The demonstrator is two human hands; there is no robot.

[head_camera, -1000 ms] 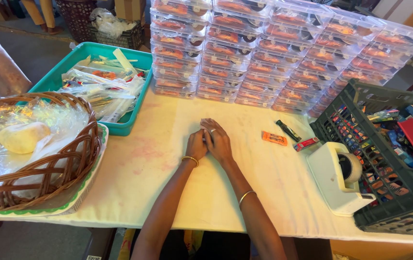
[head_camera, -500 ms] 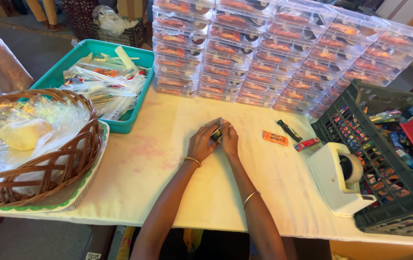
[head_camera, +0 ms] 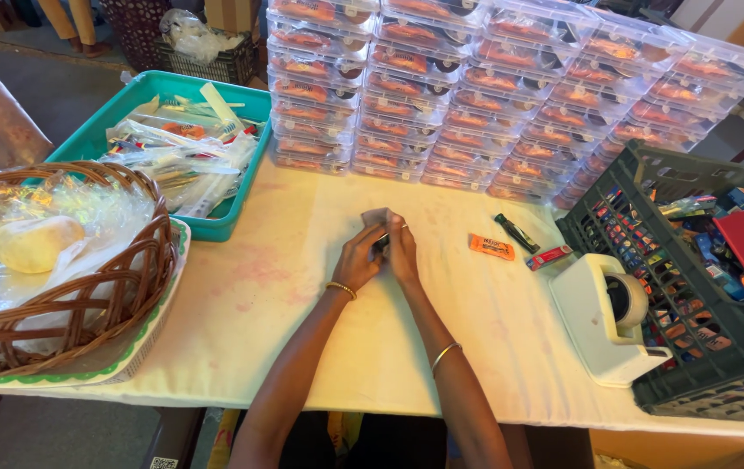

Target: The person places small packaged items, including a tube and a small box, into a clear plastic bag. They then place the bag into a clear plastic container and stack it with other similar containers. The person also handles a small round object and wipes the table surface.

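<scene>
Landmark: white tape dispenser (head_camera: 608, 318), sitting on the table (head_camera: 242, 339) w/ a pale cloth.
Item: small dark piece (head_camera: 382, 238), well to the left of the dispenser and slightly beyond it; too small to ID.
Left hand (head_camera: 360, 258): you are curling the fingers round the item from its left; closed on it.
Right hand (head_camera: 401, 248): you are pinching the same item from the right, fingertips meeting the left hand's.
Handling, est.: looks light, since fingertips alone are carrying it; likely stiff and slim, so it may be slipping if pinched at the tip. Grip it along the sides, near the middle.
Loose pieces: orange packet (head_camera: 491, 247), dark stick (head_camera: 517, 233), red piece (head_camera: 549, 257), all lying just beyond the dispenser, apart from both hands.
Far side: stacked clear boxes (head_camera: 511, 95), well beyond the dispenser.
Left of dispenser, far: teal tray (head_camera: 94, 135), wicker basket (head_camera: 142, 287).
Right of dispenser: dark crate (head_camera: 719, 365), touching or nearly so.
</scene>
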